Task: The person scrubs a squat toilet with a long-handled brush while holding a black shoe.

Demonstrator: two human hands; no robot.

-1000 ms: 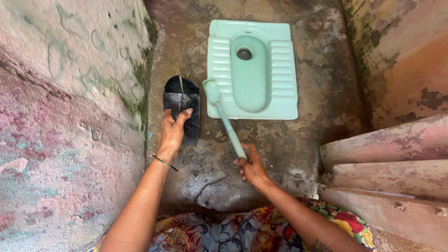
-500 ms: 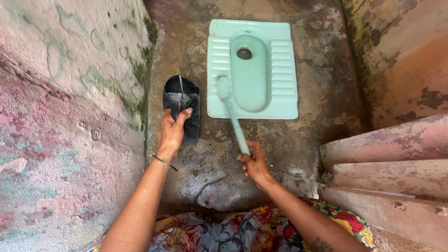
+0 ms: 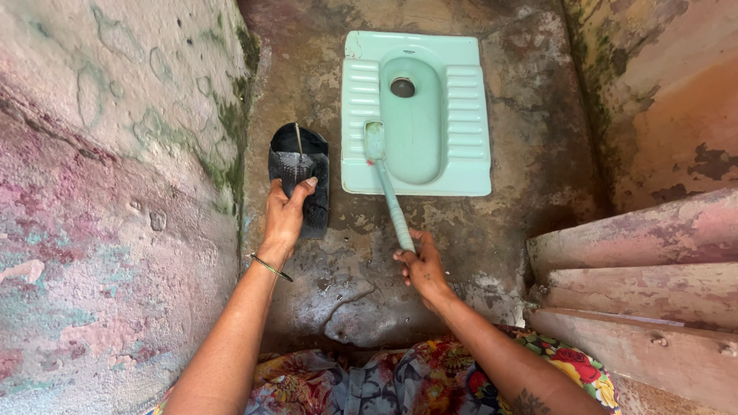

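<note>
Since a second ago our brush [image 3: 384, 177] has slid rightward onto the toilet [image 3: 469, 115]; our right hand [image 3: 419, 265] clamps its handle, our left hand [image 3: 284, 215] grips the black bucket [image 3: 296, 157].

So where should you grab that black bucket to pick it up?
Probably by the thin metal handle lying across the black bucket's open mouth, coming from above: it is the only slim part fingers can hook. The left hand grips the near rim instead, which suits tipping rather than lifting.
</note>
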